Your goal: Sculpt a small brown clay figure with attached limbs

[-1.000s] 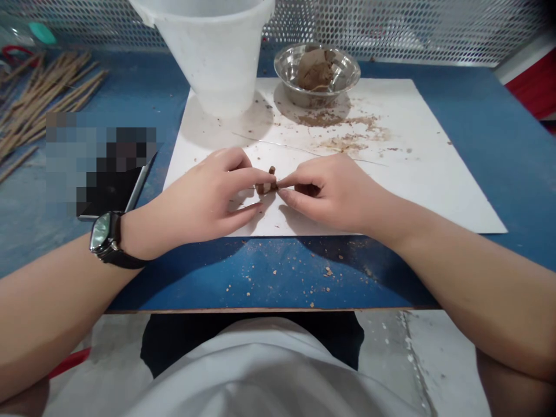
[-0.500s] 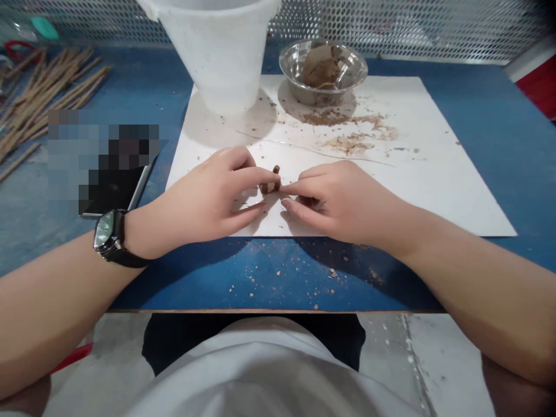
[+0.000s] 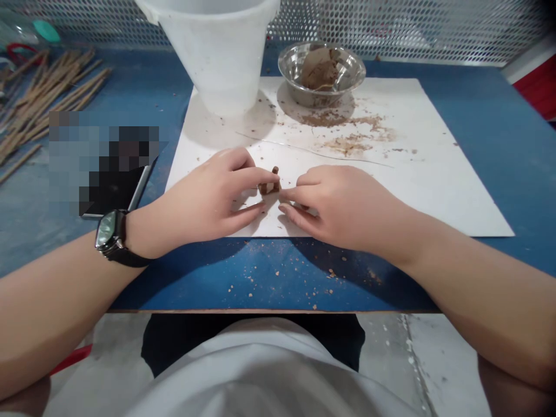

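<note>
A small brown clay piece with a short upright stub sits on a white board between my two hands. My left hand, with a black watch on its wrist, steadies the piece at its left side; the index finger reaches along it and the thumb rests lower, apart from it. My right hand touches or nearly touches the piece's right side with the index fingertip. That hand's thumb stays apart from the index finger, and its other fingers are curled and partly hidden.
Behind the hands lie a thin wire and brown crumbs on the white board. A metal bowl holds a brown lump. A white bucket stands nearby. Sticks and a dark phone-like slab lie left.
My right hand has shifted slightly, its fingers a little lower beside the clay piece. My left hand and the piece stay almost in place.
</note>
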A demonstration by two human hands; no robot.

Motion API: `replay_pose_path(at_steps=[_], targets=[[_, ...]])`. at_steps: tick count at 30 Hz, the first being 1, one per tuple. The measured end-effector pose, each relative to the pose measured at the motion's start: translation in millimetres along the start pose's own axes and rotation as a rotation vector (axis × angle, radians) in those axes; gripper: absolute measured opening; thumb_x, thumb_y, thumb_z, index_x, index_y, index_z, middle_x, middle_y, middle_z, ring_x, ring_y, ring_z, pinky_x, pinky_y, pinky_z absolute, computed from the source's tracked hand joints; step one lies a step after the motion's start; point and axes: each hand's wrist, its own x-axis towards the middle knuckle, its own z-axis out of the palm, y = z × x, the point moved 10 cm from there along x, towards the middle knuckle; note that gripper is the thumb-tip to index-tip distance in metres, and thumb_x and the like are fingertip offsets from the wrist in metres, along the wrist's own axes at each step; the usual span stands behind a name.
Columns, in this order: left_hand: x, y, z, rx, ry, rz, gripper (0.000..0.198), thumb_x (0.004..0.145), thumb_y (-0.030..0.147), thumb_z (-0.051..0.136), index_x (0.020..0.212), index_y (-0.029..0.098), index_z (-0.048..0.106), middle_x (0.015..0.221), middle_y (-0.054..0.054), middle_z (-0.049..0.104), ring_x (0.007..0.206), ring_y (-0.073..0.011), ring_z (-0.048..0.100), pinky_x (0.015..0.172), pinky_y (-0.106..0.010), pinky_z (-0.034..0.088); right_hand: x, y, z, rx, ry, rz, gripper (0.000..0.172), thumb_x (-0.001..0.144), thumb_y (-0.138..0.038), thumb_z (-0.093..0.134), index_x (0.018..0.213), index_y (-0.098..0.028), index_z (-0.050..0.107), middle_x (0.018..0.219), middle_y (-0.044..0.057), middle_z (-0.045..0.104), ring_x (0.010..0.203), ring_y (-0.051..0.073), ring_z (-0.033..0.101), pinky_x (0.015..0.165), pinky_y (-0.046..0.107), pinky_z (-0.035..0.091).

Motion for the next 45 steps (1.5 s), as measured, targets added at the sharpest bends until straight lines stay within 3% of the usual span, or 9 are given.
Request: replay_pose_path(at_steps=[7,15,22,29,35,41,45], targets=[[0.8,-1.2,2.1,0.014,-0.006,0.003,0.035,0.113,0.043,0.056,0.140,0.029,0.072,0.114,-0.013,0.069,0.101,-0.0303,0.069,0.093,-0.055,0.062,1.3,-8.5,1.9,-0.094,-0.023,0.014,0.040,0.111,-0.035,0.056,0.129,-0.014,0.086,0.085,0.014,0.078,0.076,0.029,0.064,0.067,0.042,0.029],[0.4,-1.5,1.8,0.015,0.003,-0.009,0.038,0.111,0.041,0.061,0.142,0.023,0.075,0.116,-0.014,0.070,0.103,-0.0300,0.068,0.095,-0.054,0.061,1.4,-8.4,8.6,-0.141,-0.177,0.069,0.041,0.116,-0.037,0.055,0.137,-0.013,0.081,0.088,0.013,0.080,0.076,0.027,0.065,0.066,0.040,0.024],[1.0,-1.4,2.5,0.031,0.006,-0.001,0.044,0.110,0.040,0.062,0.146,0.017,0.076,0.114,-0.015,0.068,0.102,-0.0312,0.067,0.094,-0.054,0.061,0.3,-9.9,8.1,-0.192,-0.188,0.069,0.046,0.119,-0.040,0.050,0.153,-0.017,0.072,0.095,0.013,0.082,0.082,0.028,0.068,0.067,0.038,0.021],[0.4,-1.6,2.5,0.010,0.028,0.028,0.036,0.110,0.041,0.062,0.141,0.026,0.074,0.112,-0.014,0.068,0.101,-0.0316,0.068,0.091,-0.055,0.061,-0.5,-8.9,12.9,-0.177,-0.281,0.101,0.047,0.120,-0.041,0.049,0.156,-0.017,0.068,0.099,0.012,0.083,0.080,0.028,0.069,0.066,0.037,0.022],[0.3,-0.9,3.5,0.008,0.031,0.043,0.033,0.112,0.042,0.061,0.141,0.031,0.071,0.112,-0.013,0.067,0.099,-0.0319,0.068,0.089,-0.055,0.061,0.4,-10.0,11.6,-0.171,-0.240,0.087,0.051,0.119,-0.046,0.049,0.154,-0.013,0.067,0.094,0.014,0.080,0.076,0.027,0.066,0.065,0.035,0.024],[-0.1,-1.1,3.2,0.013,0.038,0.043,0.038,0.113,0.043,0.061,0.144,0.025,0.073,0.112,-0.016,0.067,0.100,-0.0331,0.069,0.090,-0.056,0.061,-1.3,-8.4,16.8,-0.132,-0.263,0.091,0.053,0.120,-0.050,0.046,0.152,-0.013,0.067,0.091,0.013,0.079,0.074,0.027,0.066,0.064,0.035,0.025],[-0.1,-1.5,3.1,0.015,0.038,0.047,0.037,0.111,0.043,0.063,0.144,0.029,0.073,0.112,-0.013,0.067,0.099,-0.0330,0.069,0.089,-0.055,0.061,-1.3,-9.6,14.9,-0.139,-0.254,0.082,0.052,0.120,-0.049,0.046,0.149,-0.012,0.068,0.092,0.014,0.079,0.076,0.027,0.067,0.065,0.035,0.024]])
